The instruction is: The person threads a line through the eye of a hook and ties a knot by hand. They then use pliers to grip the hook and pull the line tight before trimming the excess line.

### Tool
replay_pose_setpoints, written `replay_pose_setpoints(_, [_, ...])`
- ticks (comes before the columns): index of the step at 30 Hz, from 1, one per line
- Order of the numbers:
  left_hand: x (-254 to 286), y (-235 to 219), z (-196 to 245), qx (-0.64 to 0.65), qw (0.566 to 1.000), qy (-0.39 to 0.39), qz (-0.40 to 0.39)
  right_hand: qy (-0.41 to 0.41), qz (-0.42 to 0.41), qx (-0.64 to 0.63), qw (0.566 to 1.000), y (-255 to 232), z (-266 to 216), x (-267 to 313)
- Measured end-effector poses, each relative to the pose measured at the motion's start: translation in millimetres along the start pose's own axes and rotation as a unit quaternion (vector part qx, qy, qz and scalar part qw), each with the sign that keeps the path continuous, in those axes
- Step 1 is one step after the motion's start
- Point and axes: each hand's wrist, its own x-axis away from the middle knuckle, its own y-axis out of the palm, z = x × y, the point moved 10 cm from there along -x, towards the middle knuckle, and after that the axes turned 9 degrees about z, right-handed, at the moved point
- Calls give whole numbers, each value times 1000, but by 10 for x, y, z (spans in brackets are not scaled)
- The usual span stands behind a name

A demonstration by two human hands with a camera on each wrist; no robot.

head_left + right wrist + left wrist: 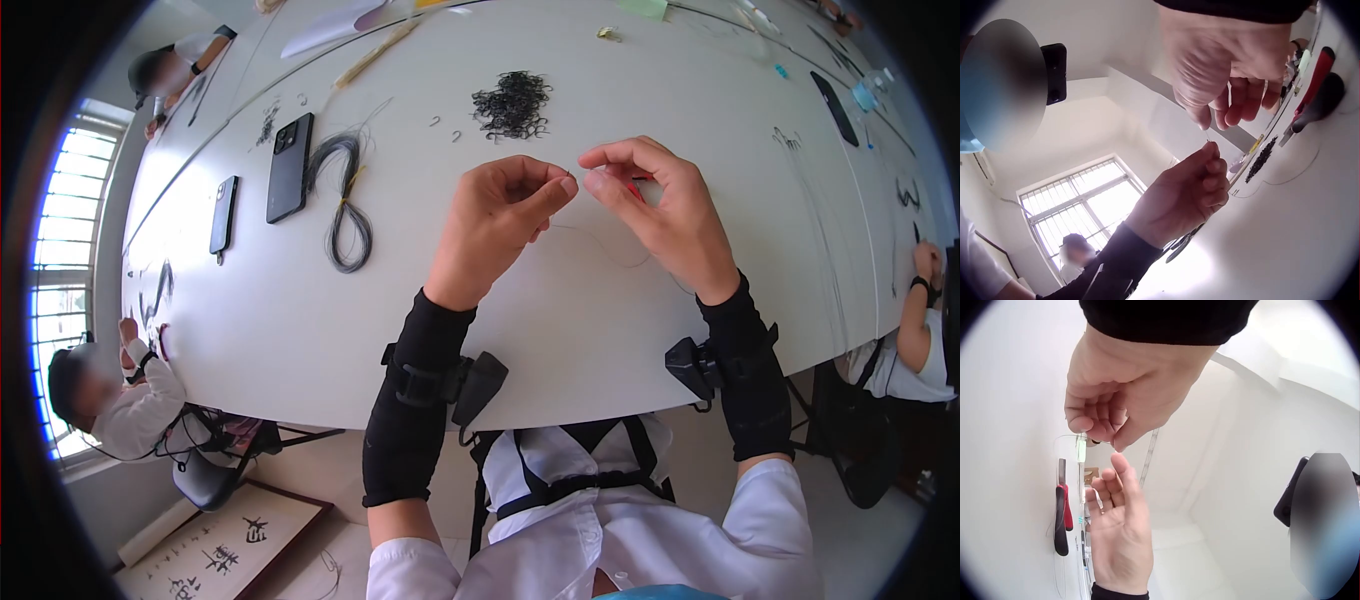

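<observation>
The left hand (497,228) and right hand (655,205) each pinch a fine line (610,250) between fingertips, apparently mid-tying, so the next move likely calls for steady tension

Brush-written black characters are being shown on a paper sheet (225,545) lying on the floor in the head view; they are too small to be read.

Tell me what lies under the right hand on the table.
Under the right hand a thin line loops across the white table, and red-handled pliers lie there, mostly covered in the head view.
</observation>
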Motion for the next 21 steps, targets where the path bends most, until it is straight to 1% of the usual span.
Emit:
replay_pose_setpoints(6, [2, 44, -26, -23, 1000, 5, -16, 22, -11, -2, 1000, 13, 46, -3])
replay_pose_setpoints(9, [-7, 39, -58, 13, 1000, -7, -18, 32, -3, -29, 999, 34, 93, 13])
replay_pose_setpoints(10, [-8, 33, -57, 54, 998, -14, -18, 34, 1, -41, 999, 47, 105, 17])
replay_pose_setpoints(12, [-13, 22, -47, 134, 990, -29, -20, 49, -63, -39, 996, 214, 150, 60])
replay_pose_setpoints(14, [-5, 42, -60, 161, 985, -49, -29, 72, -114, -54, 989, 343, 144, 106])
replay_pose_setpoints(17, [0, 82, -94, 198, 977, -71, -43, 110, -110, -93, 984, 383, 210, 131])
replay_pose_setpoints(20, [0, 95, -96, 215, 972, -79, -43, 106, -114, -58, 986, 345, 198, 126])
replay_pose_setpoints(21, [2, 93, -98, 218, 972, -82, -40, 97, -117, -64, 986, 358, 199, 136])
